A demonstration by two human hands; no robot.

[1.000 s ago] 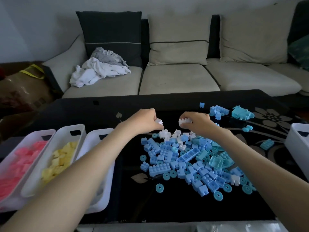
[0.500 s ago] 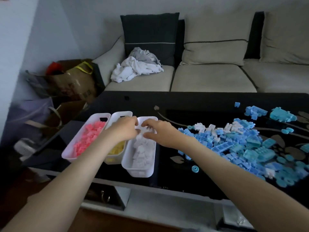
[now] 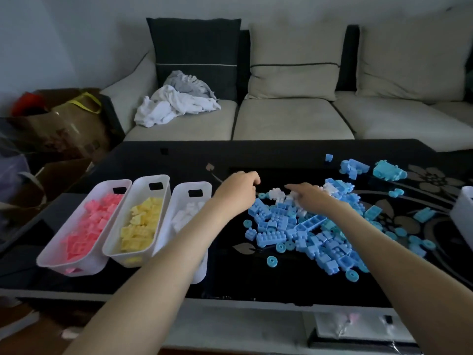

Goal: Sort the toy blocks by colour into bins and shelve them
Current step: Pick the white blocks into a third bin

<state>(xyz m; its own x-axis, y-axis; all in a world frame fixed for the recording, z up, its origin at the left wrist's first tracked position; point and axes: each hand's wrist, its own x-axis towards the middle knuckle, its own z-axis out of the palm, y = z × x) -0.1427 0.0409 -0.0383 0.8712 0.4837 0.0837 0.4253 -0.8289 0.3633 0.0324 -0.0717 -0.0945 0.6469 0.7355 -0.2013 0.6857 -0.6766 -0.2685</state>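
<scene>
Heaped on the black worktop [image 3: 179, 160]: blue toy blocks [image 3: 294, 226], a few white blocks [image 3: 277, 194] at the far edge. Over those, right hand [image 3: 309, 197], fingers stretched; left hand [image 3: 238, 188] beside, fingers curled under, grip impossible to tell. Leftward, pink-block bin [image 3: 92, 267], yellow-block bin [image 3: 122, 260], white-block bin [image 3: 179, 198].

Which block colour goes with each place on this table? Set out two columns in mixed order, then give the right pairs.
Places:
1. leftmost bin
2. middle bin
3. third bin
4. loose pile

Colours:
A. mostly blue
B. yellow
C. pink
D. white

Pairs: 1-C, 2-B, 3-D, 4-A.
</scene>
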